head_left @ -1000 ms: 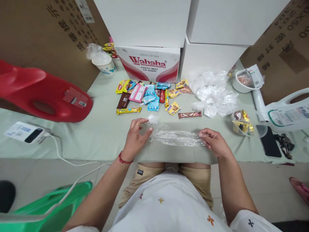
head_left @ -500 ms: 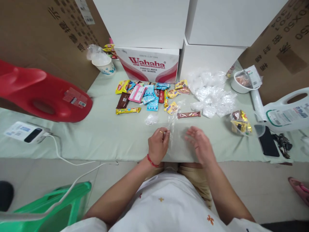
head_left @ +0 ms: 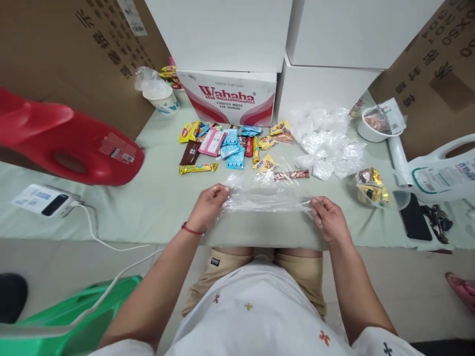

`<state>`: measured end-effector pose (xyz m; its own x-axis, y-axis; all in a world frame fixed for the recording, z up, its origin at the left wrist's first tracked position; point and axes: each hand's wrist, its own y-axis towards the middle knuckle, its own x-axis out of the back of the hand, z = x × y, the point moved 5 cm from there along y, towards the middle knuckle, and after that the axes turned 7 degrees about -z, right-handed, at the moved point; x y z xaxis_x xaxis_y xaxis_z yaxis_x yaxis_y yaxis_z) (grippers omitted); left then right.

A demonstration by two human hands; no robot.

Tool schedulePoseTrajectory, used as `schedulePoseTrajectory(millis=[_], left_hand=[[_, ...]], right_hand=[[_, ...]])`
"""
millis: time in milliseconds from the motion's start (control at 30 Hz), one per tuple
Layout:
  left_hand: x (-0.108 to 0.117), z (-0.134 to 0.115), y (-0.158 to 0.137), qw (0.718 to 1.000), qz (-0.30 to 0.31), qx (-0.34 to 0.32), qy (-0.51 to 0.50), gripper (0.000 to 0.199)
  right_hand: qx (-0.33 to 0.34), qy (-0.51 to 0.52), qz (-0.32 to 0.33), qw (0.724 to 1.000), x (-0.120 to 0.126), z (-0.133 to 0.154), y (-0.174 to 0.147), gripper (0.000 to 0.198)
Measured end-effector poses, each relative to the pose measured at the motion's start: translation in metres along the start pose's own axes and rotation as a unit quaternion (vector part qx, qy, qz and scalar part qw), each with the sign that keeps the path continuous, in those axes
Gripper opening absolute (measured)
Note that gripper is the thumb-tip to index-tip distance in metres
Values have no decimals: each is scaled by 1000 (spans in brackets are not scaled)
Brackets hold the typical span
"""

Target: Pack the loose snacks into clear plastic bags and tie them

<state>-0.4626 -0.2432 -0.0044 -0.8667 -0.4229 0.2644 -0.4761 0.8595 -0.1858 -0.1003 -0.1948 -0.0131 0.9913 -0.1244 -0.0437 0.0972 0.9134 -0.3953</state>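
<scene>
A clear plastic bag (head_left: 267, 201) is stretched sideways between my two hands, just above the cloth. My left hand (head_left: 211, 205) pinches its left end, and my right hand (head_left: 327, 216) grips the right end with the fingers closed. Through the film's far part a brown snack bar (head_left: 297, 174) shows. Beyond it lies a spread of small wrapped snacks: blue packets (head_left: 234, 157), a pink-and-white packet (head_left: 212, 142), a dark brown packet (head_left: 190, 152), a yellow stick pack (head_left: 198, 168) and yellow packets (head_left: 265, 163).
Crumpled clear plastic (head_left: 326, 143) is heaped at back right, near a white bowl (head_left: 375, 133). A plastic cup of gold packets (head_left: 372, 188), phone (head_left: 414, 217) and keys (head_left: 438, 222) lie right. Left are a red jug (head_left: 74, 143) and white device (head_left: 42, 200). A Wahaba-like printed carton (head_left: 230, 99) stands behind.
My hands have moved apart, the left one leftward and the right one rightward. My right hand, free and blurred before, now holds the bag, which is spread wide instead of hanging narrow.
</scene>
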Motion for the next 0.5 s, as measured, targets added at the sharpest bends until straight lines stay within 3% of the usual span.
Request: schedulePoseTrajectory(millis=[67,133,167,267,433,500], left_hand=[[28,-12,2,983,-144,-87,69,34],[37,-31,-14,947,-219,-203,119,30],[33,-40,-26,931,-209,-268,134,33],[-9,-62,-62,883,-57,-432,176,54],[-80,-59,-78,804,108,-520,268,50],[-93,-46,-76,769,126,-547,305,38]], right_hand=[[-1,-10,-3,1000,5,-3,-2,51],[9,-20,-9,1000,5,-7,-7,48],[18,-26,-9,999,2,-9,-11,46],[56,-52,-13,997,-8,-14,-23,37],[105,-130,-35,985,-8,-24,-37,36],[103,-195,-15,975,4,-27,-38,40]])
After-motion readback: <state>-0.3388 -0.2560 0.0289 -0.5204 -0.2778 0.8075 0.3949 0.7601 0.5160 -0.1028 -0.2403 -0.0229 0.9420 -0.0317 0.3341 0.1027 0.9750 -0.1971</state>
